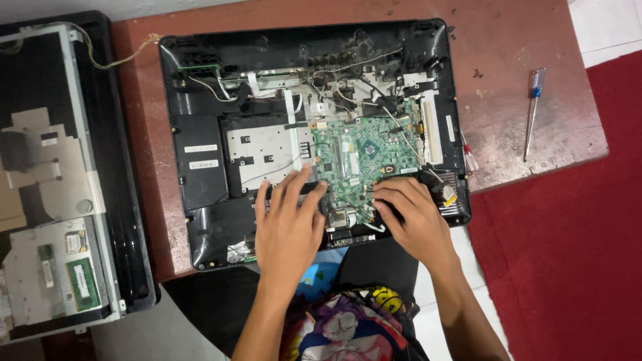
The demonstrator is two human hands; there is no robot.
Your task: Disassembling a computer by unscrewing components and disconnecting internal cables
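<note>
Green motherboard [354, 167] sits right between both hands, inside open black case [200, 220]. Left hand [287, 224] flat, fingers spread, gripping nothing. Right hand [411, 214] curled over board's lower edge; grip unclear.

Place: an informal electronics repair spot, likely in a home rather than a fitted workshop.
Work surface: a low, worn reddish-brown table [521, 100], scratched and dusty.
Floor: pale tiles [605, 27] with a red carpet [568, 254] beside the table.
Evidence of repair: an opened black computer casing [200, 180] showing a green circuit board [358, 160] and loose wires.
More equipment: a second dismantled panel [60, 180] at the left.
Tools: a blue-handled screwdriver [532, 110] lying on the table.
</note>
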